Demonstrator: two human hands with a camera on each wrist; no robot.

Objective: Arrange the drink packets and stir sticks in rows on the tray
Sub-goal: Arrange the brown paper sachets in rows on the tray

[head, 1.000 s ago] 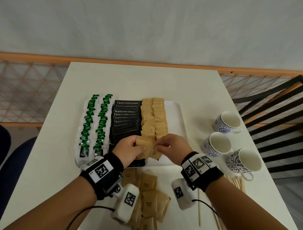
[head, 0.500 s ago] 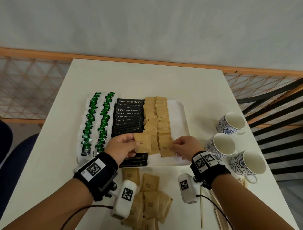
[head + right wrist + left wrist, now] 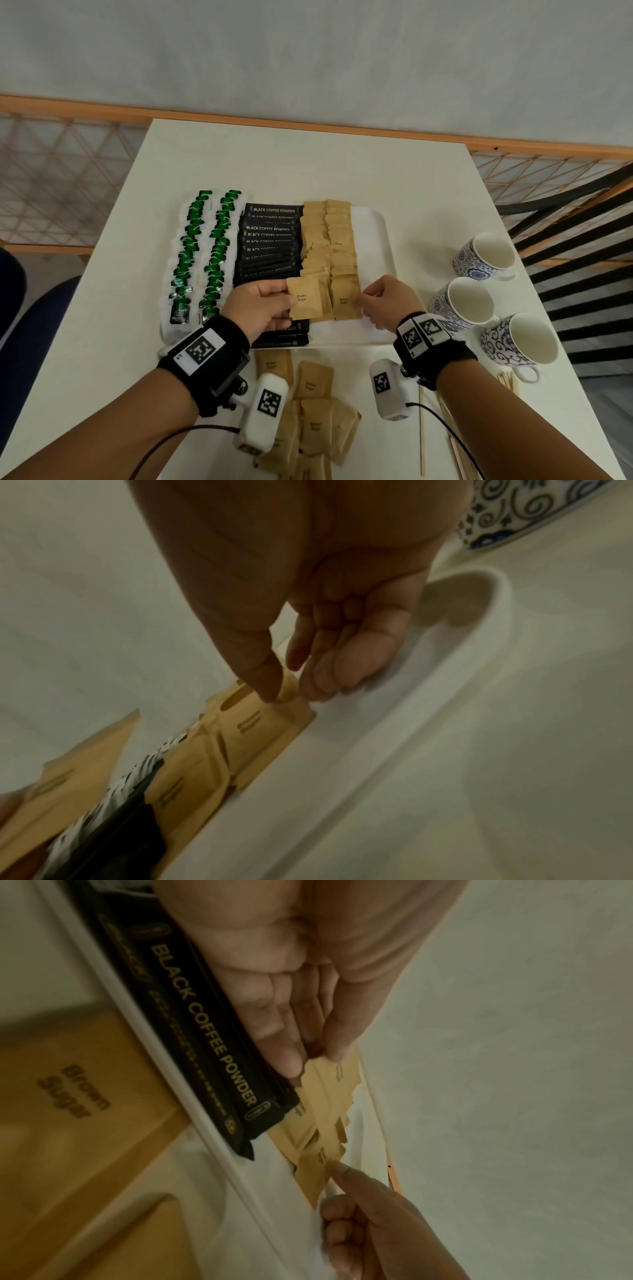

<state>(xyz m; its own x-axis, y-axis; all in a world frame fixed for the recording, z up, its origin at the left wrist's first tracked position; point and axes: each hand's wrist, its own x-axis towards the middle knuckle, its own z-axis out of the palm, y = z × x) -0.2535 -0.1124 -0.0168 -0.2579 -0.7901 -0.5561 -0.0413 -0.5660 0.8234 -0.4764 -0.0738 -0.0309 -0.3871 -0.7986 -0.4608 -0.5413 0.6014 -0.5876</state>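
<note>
From the head view, the left hand (image 3: 262,308) pinches a brown sugar packet (image 3: 304,298) by its left edge, just above the near end of the left sugar row on the white tray (image 3: 376,240). The right hand (image 3: 388,301) has its thumb and forefinger pressed on the right edge of the nearest packet in the right sugar row (image 3: 344,301), which lies flat on the tray. The right wrist view shows what the head view hides: the thumb tip rests on that packet's corner while the other fingers (image 3: 342,669) curl loosely beside it. The left wrist view shows the left grip closed on the packet's edge, beside the black coffee packets (image 3: 270,240). Green tea packets (image 3: 202,253) fill the tray's left. Loose sugar packets (image 3: 313,411) and stir sticks (image 3: 422,435) lie on the surface nearby, with three mugs (image 3: 472,305) at right.
</note>
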